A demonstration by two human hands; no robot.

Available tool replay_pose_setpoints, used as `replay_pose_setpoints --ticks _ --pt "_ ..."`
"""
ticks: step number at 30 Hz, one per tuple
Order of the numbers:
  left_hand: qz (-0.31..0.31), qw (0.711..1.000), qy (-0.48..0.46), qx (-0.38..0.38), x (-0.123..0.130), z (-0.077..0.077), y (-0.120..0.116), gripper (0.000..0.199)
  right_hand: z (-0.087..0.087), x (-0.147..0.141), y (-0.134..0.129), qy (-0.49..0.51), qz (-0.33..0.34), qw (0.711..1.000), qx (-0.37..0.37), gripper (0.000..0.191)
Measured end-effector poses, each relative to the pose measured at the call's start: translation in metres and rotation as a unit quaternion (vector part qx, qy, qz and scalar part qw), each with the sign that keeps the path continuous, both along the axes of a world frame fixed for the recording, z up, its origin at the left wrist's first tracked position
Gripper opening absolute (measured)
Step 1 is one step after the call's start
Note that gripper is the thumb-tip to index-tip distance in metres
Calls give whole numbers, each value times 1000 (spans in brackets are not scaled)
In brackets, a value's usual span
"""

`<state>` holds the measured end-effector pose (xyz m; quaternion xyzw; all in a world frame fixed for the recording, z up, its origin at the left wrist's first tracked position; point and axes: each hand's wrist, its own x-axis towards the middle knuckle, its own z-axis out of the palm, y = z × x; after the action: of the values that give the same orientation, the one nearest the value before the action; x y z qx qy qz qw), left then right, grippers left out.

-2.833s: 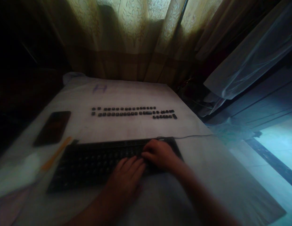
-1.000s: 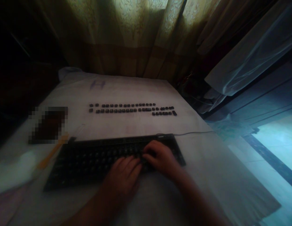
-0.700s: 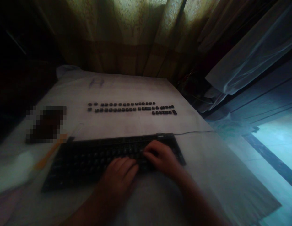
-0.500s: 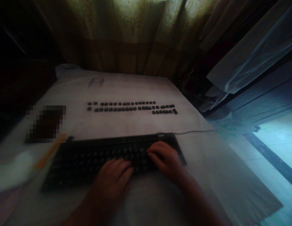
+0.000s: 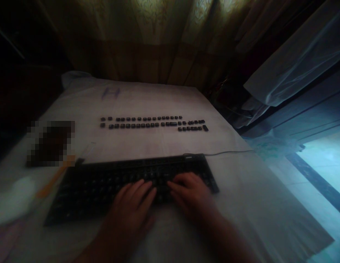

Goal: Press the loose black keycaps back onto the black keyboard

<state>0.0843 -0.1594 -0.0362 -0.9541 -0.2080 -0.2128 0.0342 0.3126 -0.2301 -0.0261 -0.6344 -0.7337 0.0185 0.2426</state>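
Observation:
A black keyboard point(image 5: 87, 201) lies at a slight angle on the cloth-covered table. My left hand point(image 5: 134, 204) rests over its lower middle, palm down, fingers stretched out across the keys and nothing visible in them. Just to the right, my right hand point(image 5: 190, 193) is over the right part of the keyboard. Its thumb and fingers are bent together in a pinch at the keys; whatever may be between the tips is too dark and blurred to make out. Behind the keyboard, loose black keycaps point(image 5: 142, 125) stand in rows.
A thin cable point(image 5: 230, 151) runs from the keyboard's back edge to the right. At left are an orange-handled tool point(image 5: 53, 182), a pixelated dark patch point(image 5: 51, 144) and a blurred white item point(image 5: 15, 199). A curtain point(image 5: 148, 47) hangs behind the table point(image 5: 148, 100).
My right hand has shifted slightly down and left over the keys, closer to my left hand. My left hand stays nearly in place. The view has tilted a little.

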Motion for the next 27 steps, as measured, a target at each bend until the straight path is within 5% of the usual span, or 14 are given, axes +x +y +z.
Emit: replay_pose_setpoints --ticks 7,27 --pt "21 999 0 -41 2 -7 -1 42 -5 4 -2 47 -5 996 74 20" --pt "23 993 -30 -115 5 -6 -1 40 -9 3 2 75 -13 994 77 13"
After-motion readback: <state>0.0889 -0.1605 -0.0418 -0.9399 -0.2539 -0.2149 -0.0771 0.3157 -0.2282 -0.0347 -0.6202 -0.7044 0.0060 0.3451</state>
